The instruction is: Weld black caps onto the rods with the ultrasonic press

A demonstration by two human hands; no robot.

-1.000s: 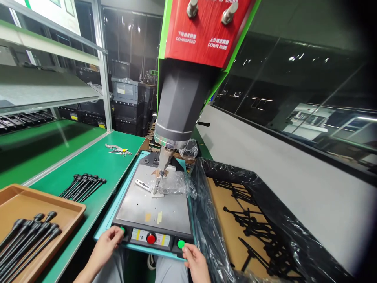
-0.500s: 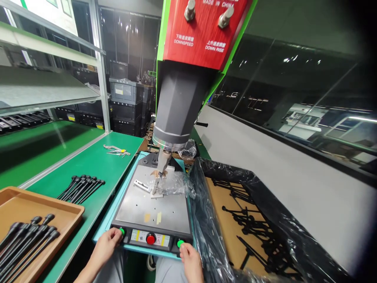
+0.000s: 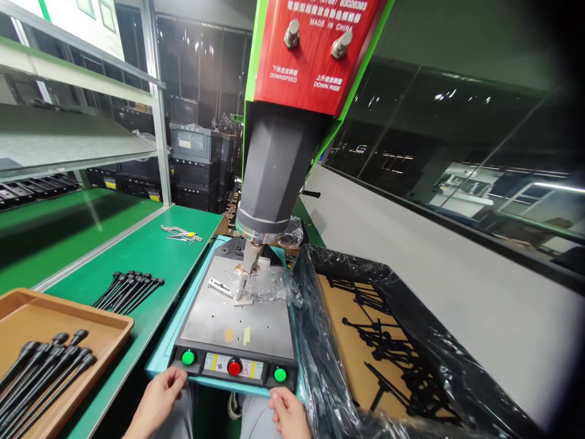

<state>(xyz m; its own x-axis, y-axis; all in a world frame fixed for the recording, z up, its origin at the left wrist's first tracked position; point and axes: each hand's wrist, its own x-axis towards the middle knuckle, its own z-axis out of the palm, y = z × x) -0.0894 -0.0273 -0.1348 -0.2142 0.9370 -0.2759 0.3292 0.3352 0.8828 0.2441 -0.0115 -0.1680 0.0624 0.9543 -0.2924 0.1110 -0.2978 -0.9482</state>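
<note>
My left hand is just below the left green button, with thumb and fingers curled together and nothing in them. Below the right green button, my right hand is closed in the same way, also without an object. Both hands are apart from the buttons. A red button lies between them on the press's front panel. Farther back, the metal press horn reaches down over a small fixture on the steel base plate. Clear plastic film lies beside the fixture.
On the left, a brown tray holds black rods with knobbed ends; more black rods and pliers lie on the green bench. At right stands a plastic-lined box with black parts on cardboard.
Both hands have come off the two green buttons and moved down toward me. The view has shifted slightly; the fixture, rods and box keep their places.
</note>
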